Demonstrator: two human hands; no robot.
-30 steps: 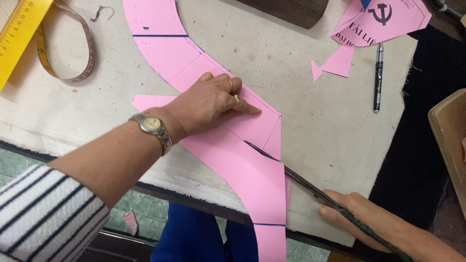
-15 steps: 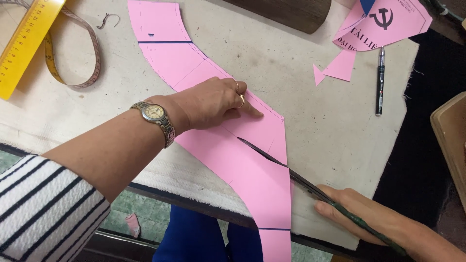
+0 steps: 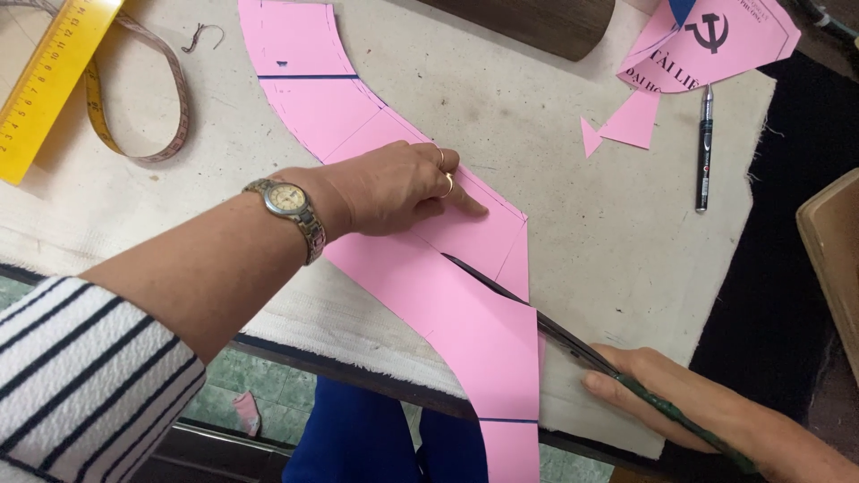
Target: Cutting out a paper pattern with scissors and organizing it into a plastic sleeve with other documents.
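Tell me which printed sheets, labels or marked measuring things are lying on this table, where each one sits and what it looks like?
Printed pink sheet: top right corner of the table, angular cut paper with a dark emblem and dark lettering.
Yellow ruler: top left, a flat straight bar with black markings, lying at a slant.
Tape measure: top left beside the ruler, a looped yellow and pinkish band with fine markings.
No packages or screens in view.

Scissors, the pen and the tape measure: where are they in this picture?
scissors [image 3: 537,322], head view, on the dark blades over the pink paper.
pen [image 3: 704,148], head view, on the middle of its barrel.
tape measure [image 3: 143,107], head view, on its curled loop beside the yellow ruler.
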